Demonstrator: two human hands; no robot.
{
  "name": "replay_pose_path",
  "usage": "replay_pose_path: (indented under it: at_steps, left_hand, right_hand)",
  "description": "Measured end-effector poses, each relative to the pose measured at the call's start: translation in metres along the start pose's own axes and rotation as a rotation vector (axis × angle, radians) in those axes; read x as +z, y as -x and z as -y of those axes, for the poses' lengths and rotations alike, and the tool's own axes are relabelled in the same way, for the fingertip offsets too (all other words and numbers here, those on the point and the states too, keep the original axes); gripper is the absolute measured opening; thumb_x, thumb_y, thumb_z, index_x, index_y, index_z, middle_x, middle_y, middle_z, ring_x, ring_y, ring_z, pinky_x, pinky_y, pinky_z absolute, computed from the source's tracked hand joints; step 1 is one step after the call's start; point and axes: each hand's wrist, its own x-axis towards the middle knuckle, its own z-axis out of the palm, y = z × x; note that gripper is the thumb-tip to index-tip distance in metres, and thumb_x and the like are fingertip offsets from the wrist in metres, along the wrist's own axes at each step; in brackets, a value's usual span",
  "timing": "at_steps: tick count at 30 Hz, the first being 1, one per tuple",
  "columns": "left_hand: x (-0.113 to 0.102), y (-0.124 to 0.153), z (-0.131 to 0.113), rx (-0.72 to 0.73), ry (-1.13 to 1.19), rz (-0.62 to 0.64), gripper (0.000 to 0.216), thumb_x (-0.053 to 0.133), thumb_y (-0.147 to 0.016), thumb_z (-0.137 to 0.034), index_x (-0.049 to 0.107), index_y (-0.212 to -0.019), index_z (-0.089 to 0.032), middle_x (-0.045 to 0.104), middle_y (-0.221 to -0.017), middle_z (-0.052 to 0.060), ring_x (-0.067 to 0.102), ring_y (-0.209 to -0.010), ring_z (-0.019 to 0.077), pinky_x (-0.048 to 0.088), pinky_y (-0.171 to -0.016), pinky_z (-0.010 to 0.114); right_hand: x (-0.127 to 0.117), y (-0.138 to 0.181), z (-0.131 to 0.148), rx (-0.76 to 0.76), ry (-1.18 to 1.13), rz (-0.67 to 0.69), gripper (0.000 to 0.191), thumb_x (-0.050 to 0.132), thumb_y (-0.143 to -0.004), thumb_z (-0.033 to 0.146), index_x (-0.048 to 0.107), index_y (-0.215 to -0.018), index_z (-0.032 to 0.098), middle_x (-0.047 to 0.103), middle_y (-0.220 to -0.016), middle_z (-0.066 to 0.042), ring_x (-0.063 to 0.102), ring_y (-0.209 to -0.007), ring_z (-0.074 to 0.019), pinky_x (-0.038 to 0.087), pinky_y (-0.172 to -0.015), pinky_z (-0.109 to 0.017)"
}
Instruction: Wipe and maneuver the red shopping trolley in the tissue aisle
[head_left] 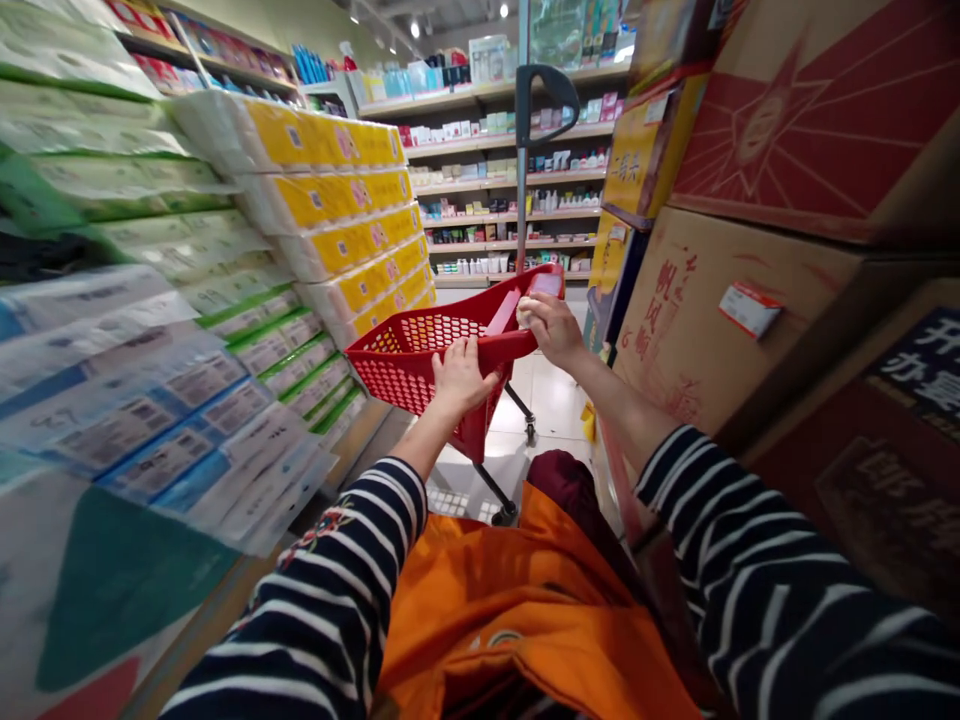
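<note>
A red shopping cart basket (420, 325) with perforated sides sits on a wheeled black frame in front of me. My left hand (459, 380) grips its near rim, fingers over the edge and thumb along it. Farther right, my right hand (553, 325) is closed on a small pale wad (525, 308), which looks like a cloth, against the basket's right end. A flat pink strip (502, 313) stands inside the basket near that hand. The cart's upright pole carries a dark grey loop handle (551, 105).
Stacked tissue packs (330, 235) in yellow and white line the left, with green and blue packs (172, 420) nearer. Cardboard cartons (690, 310) rise close on the right. Shelves of small boxes and bottles (487, 180) cross the aisle's far end. Tiled floor (551, 390) shows under the cart.
</note>
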Motion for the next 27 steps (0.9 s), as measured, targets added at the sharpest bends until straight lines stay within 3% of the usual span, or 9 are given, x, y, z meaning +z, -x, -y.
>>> replay_pose_path:
  at_steps: [8,13,18,23,27]
  left_hand:
    - [0.001,0.004,-0.026,0.043,-0.016,-0.014,0.076,0.044,-0.079,-0.053,0.023,-0.141,-0.014,0.032,-0.145,0.013,0.029,-0.131,0.0281,0.021,-0.108,0.048]
    - [0.008,-0.004,-0.021,0.039,0.013,0.032,0.075,0.042,-0.080,-0.053,0.021,-0.142,-0.017,0.028,-0.148,0.011,0.025,-0.134,0.0265,0.018,-0.110,0.049]
    - [0.012,-0.010,-0.005,-0.027,0.031,0.128,0.079,0.041,-0.079,-0.053,0.012,-0.144,-0.019,0.018,-0.152,0.008,0.014,-0.139,0.0244,0.015,-0.110,0.052]
    - [0.012,-0.006,-0.004,-0.079,0.034,0.117,0.083,0.044,-0.078,-0.053,0.009,-0.144,-0.017,0.016,-0.152,0.011,0.012,-0.139,0.0257,0.015,-0.109,0.054]
    - [0.014,-0.004,-0.007,-0.089,0.077,0.107,0.084,0.046,-0.077,-0.050,0.010,-0.144,-0.015,0.012,-0.153,0.012,0.009,-0.140,0.0264,0.013,-0.109,0.054]
  right_hand:
    - [-0.009,-0.001,-0.037,0.054,0.003,-0.001,0.031,0.035,-0.089,0.022,0.063,-0.099,0.016,0.058,-0.114,-0.007,0.050,-0.110,-0.0206,0.038,-0.098,-0.039]
    - [-0.013,-0.011,-0.047,0.110,0.039,0.043,0.028,0.038,-0.088,0.020,0.064,-0.099,0.015,0.058,-0.115,-0.008,0.049,-0.110,-0.0212,0.038,-0.097,-0.038]
    - [-0.004,-0.011,-0.018,0.088,0.150,0.081,0.027,0.040,-0.088,0.020,0.064,-0.102,0.015,0.058,-0.113,-0.010,0.049,-0.105,-0.0228,0.037,-0.096,-0.038]
    - [0.011,0.004,0.025,-0.041,0.295,0.110,0.027,0.041,-0.089,0.019,0.066,-0.102,0.019,0.053,-0.126,-0.007,0.040,-0.116,-0.0247,0.028,-0.102,-0.043]
    - [0.007,0.009,0.031,-0.121,0.355,0.167,0.029,0.040,-0.090,0.020,0.064,-0.106,0.021,0.053,-0.127,-0.006,0.042,-0.116,-0.0237,0.029,-0.102,-0.042]
